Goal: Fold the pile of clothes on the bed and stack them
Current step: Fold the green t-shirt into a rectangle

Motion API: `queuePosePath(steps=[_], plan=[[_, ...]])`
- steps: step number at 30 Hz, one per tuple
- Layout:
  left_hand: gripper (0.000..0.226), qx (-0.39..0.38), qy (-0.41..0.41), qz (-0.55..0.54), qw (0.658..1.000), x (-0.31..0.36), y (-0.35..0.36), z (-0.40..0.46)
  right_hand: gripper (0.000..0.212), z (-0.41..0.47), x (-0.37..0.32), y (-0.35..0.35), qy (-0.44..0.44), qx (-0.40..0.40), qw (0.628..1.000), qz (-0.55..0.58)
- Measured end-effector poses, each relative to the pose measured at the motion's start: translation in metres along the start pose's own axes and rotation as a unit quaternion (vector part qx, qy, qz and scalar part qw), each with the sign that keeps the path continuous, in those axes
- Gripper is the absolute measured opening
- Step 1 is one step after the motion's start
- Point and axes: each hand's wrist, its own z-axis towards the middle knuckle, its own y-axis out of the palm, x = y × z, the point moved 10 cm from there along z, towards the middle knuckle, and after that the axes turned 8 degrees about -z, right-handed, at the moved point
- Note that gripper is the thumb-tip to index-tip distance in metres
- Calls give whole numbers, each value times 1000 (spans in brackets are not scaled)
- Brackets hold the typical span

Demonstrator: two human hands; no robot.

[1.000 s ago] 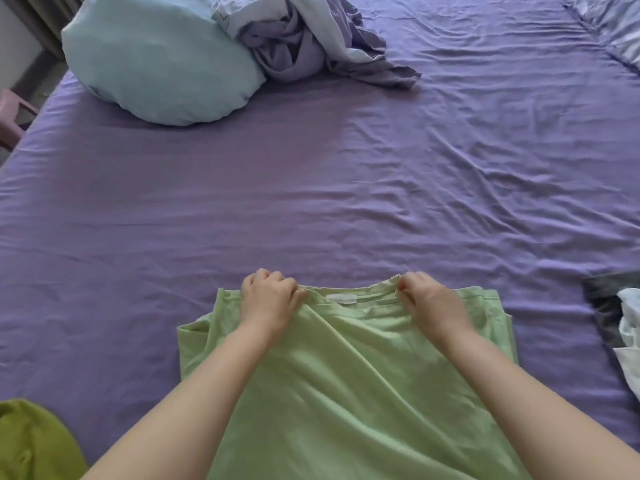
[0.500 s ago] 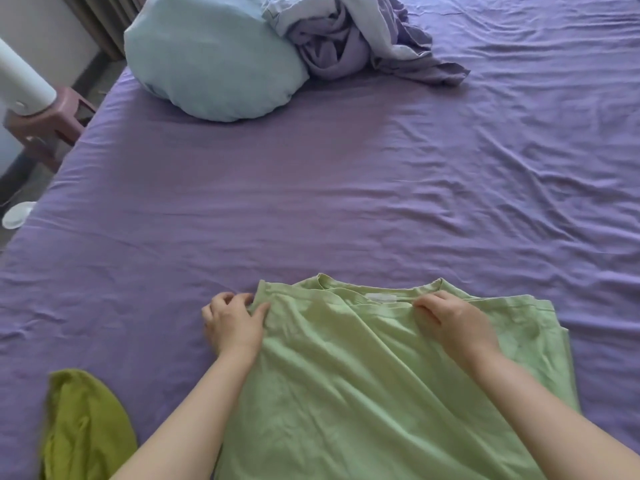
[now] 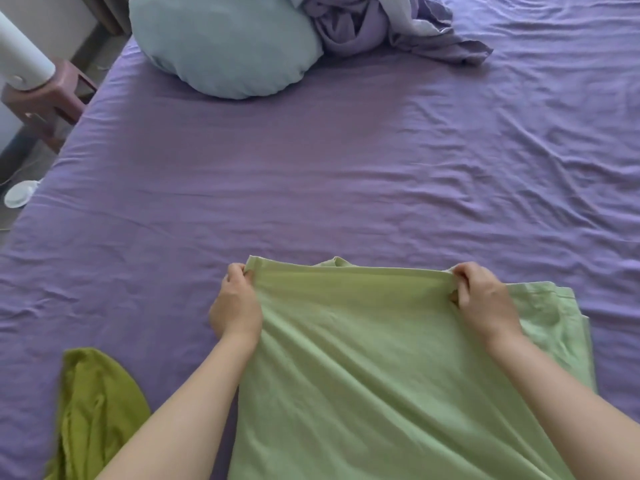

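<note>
Clothes status, positions relative to the pale green cotton shirt on the purple bedsheet: olive-green crumpled garment lies left, unfolded. Left hand pinches the shirt's left top corner; right hand pinches the edge further right. Fold judged underway; no stack visible.

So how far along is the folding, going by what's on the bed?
Early, it seems. Done: no folded stack is in view. In hand: the left hand and right hand each pinch the far edge of the light green shirt, held taut over a layer spread on the purple sheet. Left: finishing this shirt, then the crumpled olive green garment, then stacking.
</note>
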Motion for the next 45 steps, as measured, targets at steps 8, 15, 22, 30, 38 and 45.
queuePosePath(steps=[8,15,22,30,38,45], plan=[[39,-69,374,51,923,120,64,-130,37,-47,42,-48,4,102,995,-10],[53,-347,428,224,804,167,185,-271,19,-55,138,-64,181,68,981,26],[68,-309,434,240,812,175,199,-280,26,-54,161,-40,234,40,968,84],[73,-281,456,205,820,179,202,-281,8,-44,198,-66,221,88,960,150],[74,-256,491,201,808,217,223,-275,21,1,189,-55,148,22,985,86],[72,-265,515,217,786,231,247,-305,18,6,225,-77,223,89,955,176]])
